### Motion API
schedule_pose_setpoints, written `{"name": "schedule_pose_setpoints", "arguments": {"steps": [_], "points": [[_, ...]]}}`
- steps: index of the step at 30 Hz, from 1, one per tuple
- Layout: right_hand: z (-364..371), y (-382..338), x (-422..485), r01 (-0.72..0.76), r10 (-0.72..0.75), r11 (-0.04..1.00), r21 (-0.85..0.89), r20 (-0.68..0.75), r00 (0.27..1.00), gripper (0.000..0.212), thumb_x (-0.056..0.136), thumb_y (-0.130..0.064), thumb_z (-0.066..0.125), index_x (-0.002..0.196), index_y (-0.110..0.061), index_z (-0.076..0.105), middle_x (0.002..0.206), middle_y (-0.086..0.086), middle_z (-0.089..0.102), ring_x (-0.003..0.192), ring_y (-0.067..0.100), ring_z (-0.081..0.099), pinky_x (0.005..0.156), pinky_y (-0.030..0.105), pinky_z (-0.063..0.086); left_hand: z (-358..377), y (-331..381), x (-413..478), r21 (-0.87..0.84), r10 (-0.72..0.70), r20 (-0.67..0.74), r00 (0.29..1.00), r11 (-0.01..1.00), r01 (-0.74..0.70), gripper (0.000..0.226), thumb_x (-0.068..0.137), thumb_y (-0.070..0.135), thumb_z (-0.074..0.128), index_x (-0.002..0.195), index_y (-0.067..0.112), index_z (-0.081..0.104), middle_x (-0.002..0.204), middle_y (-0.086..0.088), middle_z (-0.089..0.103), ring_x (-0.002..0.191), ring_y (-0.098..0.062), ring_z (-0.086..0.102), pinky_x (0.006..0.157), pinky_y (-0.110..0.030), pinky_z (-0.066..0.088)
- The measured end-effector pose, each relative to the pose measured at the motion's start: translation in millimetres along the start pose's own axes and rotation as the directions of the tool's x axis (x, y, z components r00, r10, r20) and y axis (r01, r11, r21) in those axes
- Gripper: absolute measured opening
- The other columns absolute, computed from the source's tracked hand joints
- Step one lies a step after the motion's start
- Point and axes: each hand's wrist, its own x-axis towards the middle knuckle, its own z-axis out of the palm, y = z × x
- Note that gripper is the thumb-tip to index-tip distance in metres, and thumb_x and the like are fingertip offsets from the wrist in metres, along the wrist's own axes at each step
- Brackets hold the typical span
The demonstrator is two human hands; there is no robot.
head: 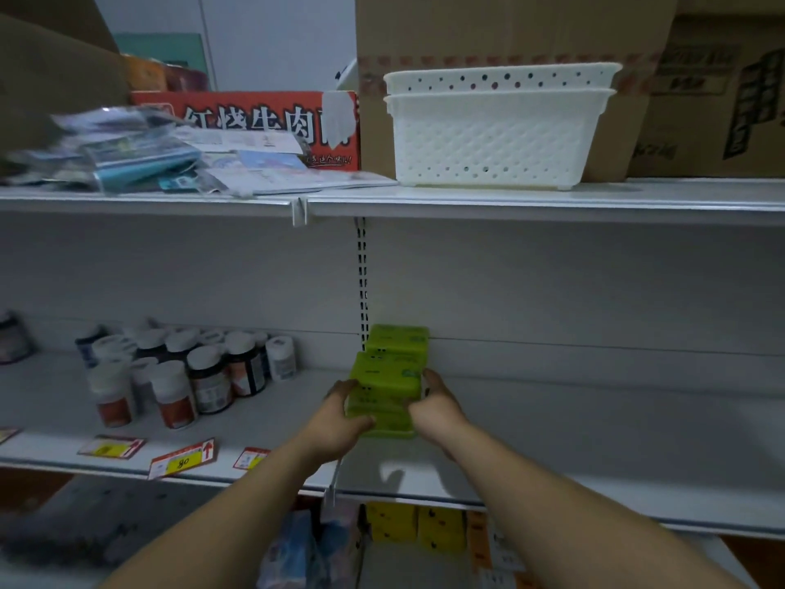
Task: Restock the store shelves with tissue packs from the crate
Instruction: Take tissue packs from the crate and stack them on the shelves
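Two tiers of white shelving fill the view. The upper shelf [552, 201] carries big cardboard boxes [488, 27], a nested pair of white baskets [497, 138], a red carton [255, 116] and a loose heap of papers [140, 159]. The middle shelf [594, 427] is where the work is, with a cluster of white-capped bottles [204, 376] to its left. Near its central upright, a stack of green tissue packs [386, 382] sits low over the shelf between both hands; whether its underside is fully down I cannot tell. One more green pack [398, 340] lies just behind it against the back panel. The left hand [340, 418] holds the stack's left side, fingers curled round it and thumb at the front; the right hand [439, 412] clamps the right side, fingers reaching up along the edge. The crate is out of view. This looks like the placing step. The next move probably calls for pushing the stack back flush against the rear pack, squaring it, then letting go without toppling the upper packs. Price tags [182, 459] lie along the shelf's front lip.
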Motion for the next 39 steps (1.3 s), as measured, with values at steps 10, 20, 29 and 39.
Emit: {"name": "schedule_pose_setpoints", "arguments": {"steps": [10, 20, 29, 39], "points": [[-60, -10, -104, -0.010, -0.012, 0.929, -0.371, -0.058, 0.998, 0.060, 0.094, -0.033, 0.054, 0.147, -0.018, 0.029, 0.146, 0.012, 0.038, 0.120, 0.029, 0.051, 0.093, 0.033, 0.044, -15, 59, -68, 0.169, 0.219, 0.188, 0.957, 0.953, -0.251, 0.072, 0.089, 0.027, 0.061, 0.148, 0.023, 0.022, 0.155, -0.005, 0.022, 0.140, -0.022, 0.027, 0.103, -0.025, 0.030], [-179, 69, -253, -0.198, 0.117, 0.778, -0.596, -0.172, 0.978, 0.059, 0.093, -0.040, 0.056, 0.143, -0.017, 0.036, 0.147, 0.007, 0.039, 0.130, 0.025, 0.043, 0.101, 0.031, 0.038, 75, 120, -171, 0.254, 0.332, 0.472, 0.816, 0.836, -0.487, 0.072, 0.089, 0.034, 0.060, 0.149, 0.021, 0.022, 0.156, -0.002, 0.022, 0.141, -0.018, 0.025, 0.110, -0.024, 0.023], [-314, 194, -411, -0.345, 0.225, 0.689, -0.637, -0.265, 0.938, 0.061, 0.093, -0.038, 0.055, 0.145, -0.016, 0.032, 0.148, 0.009, 0.037, 0.130, 0.028, 0.042, 0.098, 0.033, 0.042, 253, 194, -297, 0.239, 0.333, 0.616, 0.715, 0.785, -0.571, 0.073, 0.088, 0.034, 0.061, 0.148, 0.021, 0.022, 0.154, -0.002, 0.025, 0.137, -0.019, 0.034, 0.108, -0.024, 0.027], [-401, 311, -534, -0.560, 0.426, 0.685, -0.466, -0.369, 0.826, 0.059, 0.094, -0.039, 0.054, 0.144, -0.019, 0.032, 0.147, 0.008, 0.038, 0.126, 0.027, 0.046, 0.095, 0.033, 0.043, 394, 251, -385, 0.254, 0.262, 0.798, 0.543, 0.670, -0.697, 0.070, 0.091, 0.038, 0.054, 0.149, 0.024, 0.017, 0.156, -0.003, 0.021, 0.141, -0.023, 0.026, 0.114, -0.035, 0.024]]}}
